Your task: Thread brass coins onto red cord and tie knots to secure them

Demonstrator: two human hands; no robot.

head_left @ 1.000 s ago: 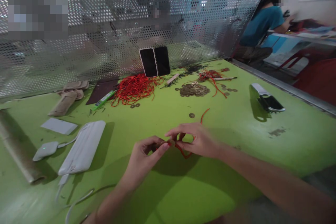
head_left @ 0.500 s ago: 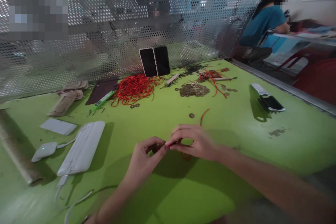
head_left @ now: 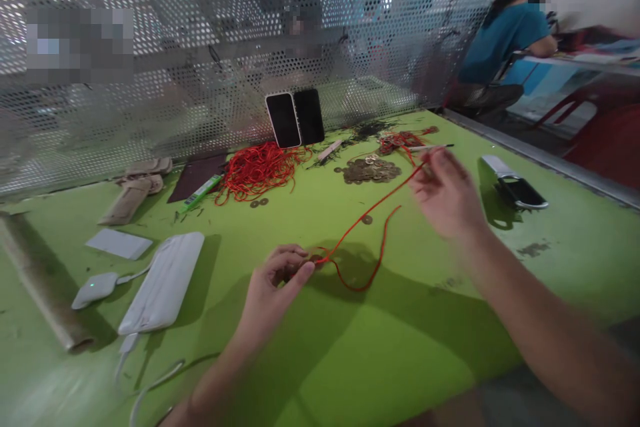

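Observation:
Between thumb and fingers, my left hand pinches a brown coin that has red cord tied at it. From there a red cord runs up and right in a straight line to my right hand, whose fingers are closed on it, slightly blurred. A second, loose length of cord curves over the green table below. One single coin lies just beyond the cord. Past it sits a pile of coins with holes. How many coins my left hand covers is hidden.
Behind stand a tangled heap of red cord, two phones against a perforated metal screen, and a green-wrapped packet. At left lie a white power bank and a bamboo tube. A black-and-silver object is at right; a person sits beyond.
My right hand has moved from beside my left hand up and to the right, drawing the red cord out straight. My left hand has stayed almost in place.

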